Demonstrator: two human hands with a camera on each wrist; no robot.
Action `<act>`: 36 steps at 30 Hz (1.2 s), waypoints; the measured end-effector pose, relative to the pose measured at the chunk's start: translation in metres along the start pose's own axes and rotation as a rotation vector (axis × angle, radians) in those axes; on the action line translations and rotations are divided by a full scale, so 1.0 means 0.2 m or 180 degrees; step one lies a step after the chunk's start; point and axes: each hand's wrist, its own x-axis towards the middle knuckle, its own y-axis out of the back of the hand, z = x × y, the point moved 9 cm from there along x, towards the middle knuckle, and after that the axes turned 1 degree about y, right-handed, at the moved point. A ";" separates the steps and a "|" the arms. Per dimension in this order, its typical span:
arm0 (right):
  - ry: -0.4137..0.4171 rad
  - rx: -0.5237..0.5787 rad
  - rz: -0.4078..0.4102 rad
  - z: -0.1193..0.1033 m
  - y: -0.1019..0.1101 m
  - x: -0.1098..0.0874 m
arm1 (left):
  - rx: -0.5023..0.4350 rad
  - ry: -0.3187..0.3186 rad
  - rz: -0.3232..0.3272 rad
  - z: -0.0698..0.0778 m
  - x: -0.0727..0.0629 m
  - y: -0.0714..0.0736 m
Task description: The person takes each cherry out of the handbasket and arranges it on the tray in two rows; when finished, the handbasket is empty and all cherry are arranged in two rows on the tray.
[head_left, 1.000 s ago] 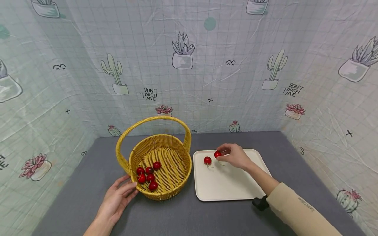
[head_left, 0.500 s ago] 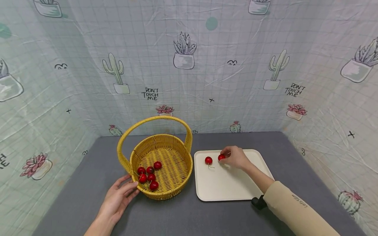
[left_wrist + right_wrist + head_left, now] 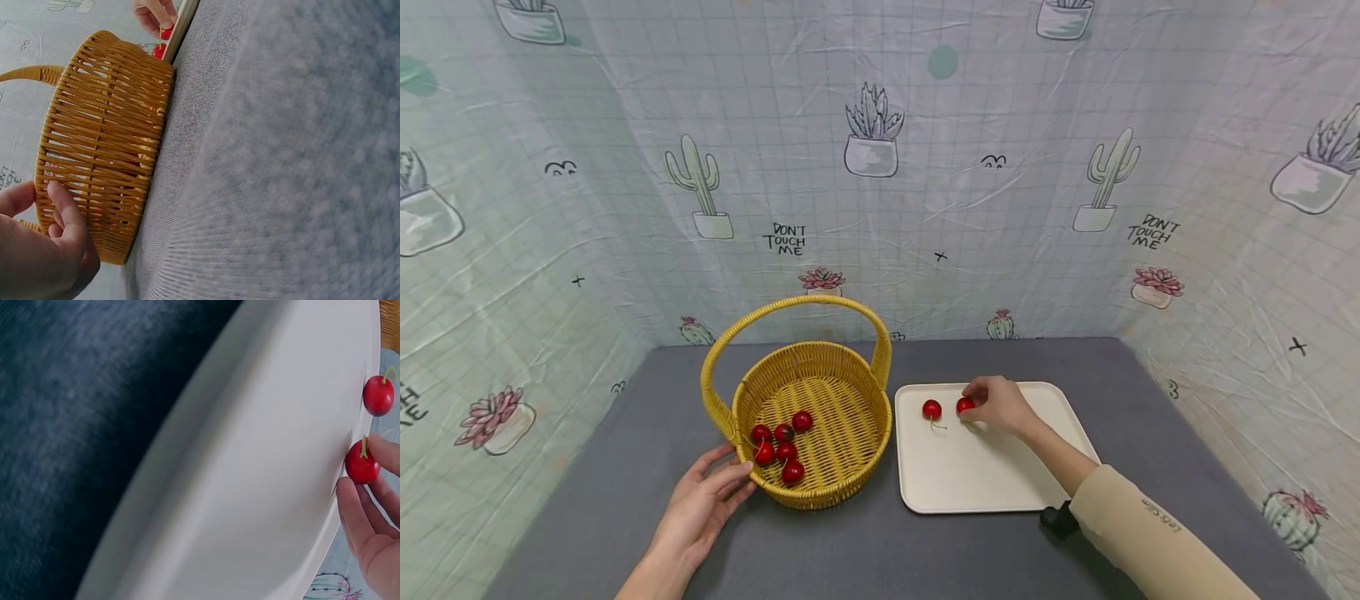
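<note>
In the head view a yellow woven basket (image 3: 842, 492) with a tall arched handle stands left of centre, several red cherries (image 3: 793, 472) gathered at the left of its floor. My left hand (image 3: 700, 504) holds the basket's near left side; the left wrist view shows one finger (image 3: 65, 206) against the woven outer wall (image 3: 103, 144). To the right lies a cream tray (image 3: 977, 475). At its back my right hand (image 3: 1003, 406) pinches a cherry (image 3: 362, 464) between thumb and fingers, low at the tray surface. Beside it sits another stemmed cherry (image 3: 379, 395), untouched.
The grey tabletop (image 3: 850, 550) runs around the basket and tray, which stand close together with a narrow gap. A patterned cloth (image 3: 925, 208) hangs behind and along both sides. The basket's handle (image 3: 797, 302) arches high over its opening.
My right hand has come down and slightly toward me with the cherry, from above the tray's back edge to its surface. The left hand stays at the basket.
</note>
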 end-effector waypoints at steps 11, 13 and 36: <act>0.0004 0.0004 -0.0074 -0.01 0.01 0.00 | 0.0014 0.0008 0.0010 0.00 0.00 0.00; 0.0026 0.0016 -0.0088 -0.02 0.02 0.00 | 0.0007 -0.0002 0.0006 0.00 0.00 0.00; 0.0539 0.0094 -0.0292 -0.45 0.07 -0.03 | 0.0063 -0.0011 0.0012 0.00 0.00 0.00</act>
